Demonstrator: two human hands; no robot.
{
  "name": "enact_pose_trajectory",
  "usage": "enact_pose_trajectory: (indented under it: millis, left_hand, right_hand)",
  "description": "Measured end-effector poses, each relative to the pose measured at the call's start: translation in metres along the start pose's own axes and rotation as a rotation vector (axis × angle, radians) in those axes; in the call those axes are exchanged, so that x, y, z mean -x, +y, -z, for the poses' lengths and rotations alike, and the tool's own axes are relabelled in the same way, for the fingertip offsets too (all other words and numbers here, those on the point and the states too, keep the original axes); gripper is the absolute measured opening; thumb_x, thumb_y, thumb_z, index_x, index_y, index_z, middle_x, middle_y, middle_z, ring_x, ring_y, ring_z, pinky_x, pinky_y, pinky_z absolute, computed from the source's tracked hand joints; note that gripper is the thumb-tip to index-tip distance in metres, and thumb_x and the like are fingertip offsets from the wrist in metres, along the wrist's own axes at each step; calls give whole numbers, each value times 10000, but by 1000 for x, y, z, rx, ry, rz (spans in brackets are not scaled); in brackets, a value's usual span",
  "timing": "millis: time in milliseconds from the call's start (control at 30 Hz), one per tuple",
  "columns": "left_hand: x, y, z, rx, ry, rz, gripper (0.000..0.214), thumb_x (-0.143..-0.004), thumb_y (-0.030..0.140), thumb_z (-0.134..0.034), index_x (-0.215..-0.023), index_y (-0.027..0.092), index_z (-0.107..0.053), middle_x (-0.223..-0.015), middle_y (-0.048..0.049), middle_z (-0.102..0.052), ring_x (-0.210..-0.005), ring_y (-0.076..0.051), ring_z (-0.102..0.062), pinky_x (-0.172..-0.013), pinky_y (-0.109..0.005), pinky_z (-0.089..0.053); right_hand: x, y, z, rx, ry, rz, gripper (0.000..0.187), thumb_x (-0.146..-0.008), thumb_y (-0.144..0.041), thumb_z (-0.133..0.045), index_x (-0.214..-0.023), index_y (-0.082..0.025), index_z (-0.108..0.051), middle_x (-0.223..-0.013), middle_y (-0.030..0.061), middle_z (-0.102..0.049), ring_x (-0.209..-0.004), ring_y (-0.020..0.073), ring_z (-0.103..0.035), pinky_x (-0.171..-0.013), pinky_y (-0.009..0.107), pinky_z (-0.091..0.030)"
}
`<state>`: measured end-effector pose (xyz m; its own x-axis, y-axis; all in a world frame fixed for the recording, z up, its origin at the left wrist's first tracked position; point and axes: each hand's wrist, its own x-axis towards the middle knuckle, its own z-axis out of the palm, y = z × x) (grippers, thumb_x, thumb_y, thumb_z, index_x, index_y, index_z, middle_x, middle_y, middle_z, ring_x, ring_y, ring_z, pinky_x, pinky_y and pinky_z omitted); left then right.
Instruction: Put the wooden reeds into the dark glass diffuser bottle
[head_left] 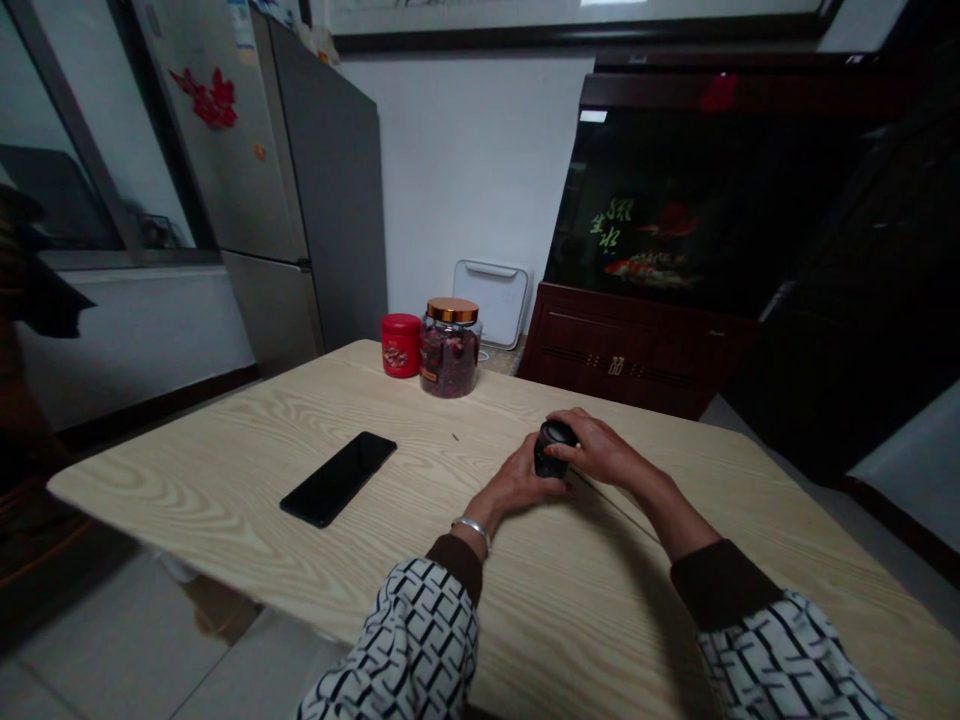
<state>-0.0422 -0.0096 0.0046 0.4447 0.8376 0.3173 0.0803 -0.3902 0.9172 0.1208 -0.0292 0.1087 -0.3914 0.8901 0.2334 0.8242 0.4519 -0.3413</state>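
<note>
"What is nearest, and where is it kept?"

"A small black object [552, 456] is enclosed between the two hands, above the pale table [480, 430]; whether its base is touching the tabletop cannot be told."

"How is it gripped?"

"Its left and lower side is wrapped by the left hand [520, 476]. Its upper right part is spanned by the right hand [598, 446], with the thumb laid across the near side and the fingers bent over the far edge. Both hands are closed around the object, neither spread wide nor pressed flat together."

"Is all of it shown?"

"Much of its side is covered by fingers, but the round top is left visible."

"What is worn by the grip?"

"A silver bracelet [474, 528] is worn on the left wrist, just behind the left hand."

"And what is set around it?"

"To the left of the grip, a black phone [338, 479] is laid flat. Beyond the grip, leftward, a glass jar [448, 362] is stood upright, with a red tin [401, 347] placed just beside it."

"What is seen farther off?"

"A white panel [489, 302] is propped behind the jar. A fridge [337, 200] is seen beyond the grip to the left, and a fish tank [652, 210] beyond it to the right."
</note>
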Motion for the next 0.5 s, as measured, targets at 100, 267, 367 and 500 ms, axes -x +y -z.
enact_pose_trajectory:
  millis: [100, 267, 367, 500]
  left_hand:
    - [14, 8, 8, -46, 41, -13, 920, -582, 353, -874, -1374, 169, -445, -1342, -148, -521, -1215, -295, -501, -1020, -409, -397]
    - [50, 16, 25, -178, 240, 101, 411, -732, 386, -758, -1033, 163, -590, -981, -76, -634, -927, -213, -582, -814, -331, -439]
    - [60, 30, 30, -160, 211, 147, 416, -812, 554, -647, -718, 167, -525, -646, 24, -496, -622, -124, -447, -591, -250, -330]
    - [44, 82, 38, 226, -16, 184, 601, -794, 740, -560, -614, 193, -389, -543, 59, -349, -500, -81, -279, -502, -234, -205]
  right_hand:
    - [8, -4, -2, -50, 60, -1, 464, -850, -338, -629, -1278, -172, -560, -1290, 141, -578, -1202, 253, -537, -1027, 393, -407]
    - [46, 0, -19, -322, 425, -191, 446, -858, -580, -584, -1128, -224, -587, -1133, 94, -624, -960, 223, -617, -803, 349, -497]
    - [70, 1, -32, -659, 452, -346, 520, -822, -730, -524, -734, -218, -535, -651, 0, -533, -562, 145, -492, -507, 268, -398]
    - [76, -12, -6, -1220, 204, -363, 650, -770, -842, -457, -588, -227, -354, -484, -94, -250, -417, 57, -159, -388, 192, -117]
